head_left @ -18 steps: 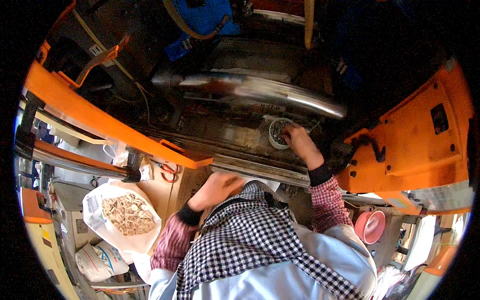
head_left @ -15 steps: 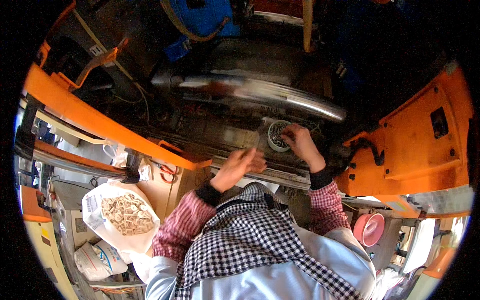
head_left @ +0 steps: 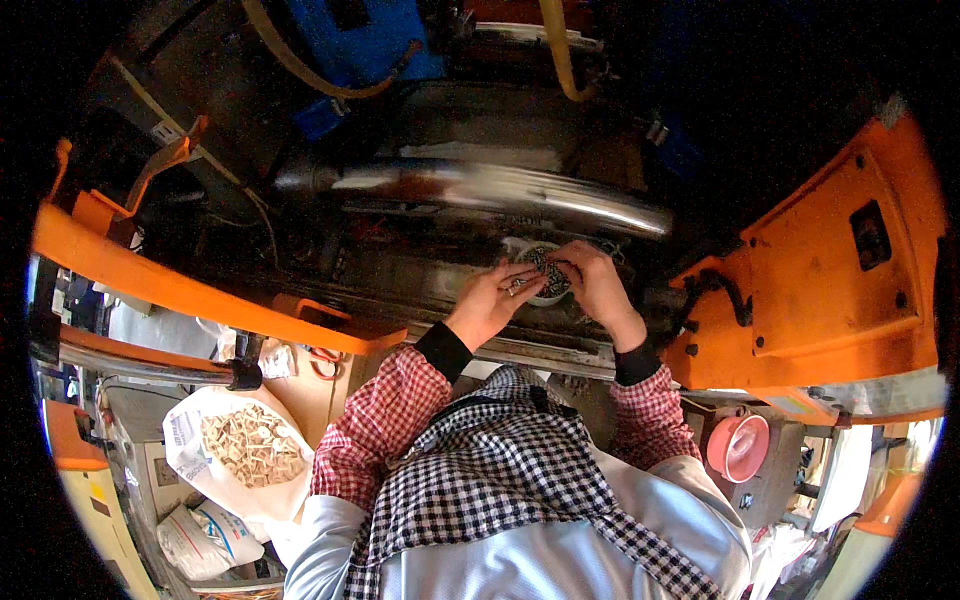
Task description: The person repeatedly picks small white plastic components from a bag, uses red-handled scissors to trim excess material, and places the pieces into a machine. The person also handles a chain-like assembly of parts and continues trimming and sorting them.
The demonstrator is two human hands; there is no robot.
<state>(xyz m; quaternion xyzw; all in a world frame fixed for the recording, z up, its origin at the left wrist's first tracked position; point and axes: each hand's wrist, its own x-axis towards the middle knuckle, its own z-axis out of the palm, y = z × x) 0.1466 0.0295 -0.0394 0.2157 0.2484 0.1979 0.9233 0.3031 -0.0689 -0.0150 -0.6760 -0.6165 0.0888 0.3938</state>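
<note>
A small pale bowl (head_left: pixel 553 300) filled with small dark metal pieces (head_left: pixel 545 262) sits inside the machine. Both hands meet over it. My left hand (head_left: pixel 487 303) comes in from the bowl's left, fingers pointing right and drawn together; a small bright bit shows between them, too small to name. From the right, my right hand (head_left: pixel 600 285) bends down over the pieces, thumb and fingers pinched at the bowl. Its fingertips partly cover the contents, and whatever lies in them is hidden.
Beyond the bowl runs a thick shiny metal bar (head_left: pixel 560 192). Orange guards flank me: a long arm (head_left: pixel 220 290) left, a wide panel (head_left: pixel 830 270) right. A white bag of beige parts (head_left: pixel 255 445) stands at left, a pink bowl (head_left: pixel 737 448) at right.
My left hand has moved right and forward, from open beside the bowl to its rim, and its fingers have drawn together. The right hand stays at the bowl. The view has shifted slightly.
</note>
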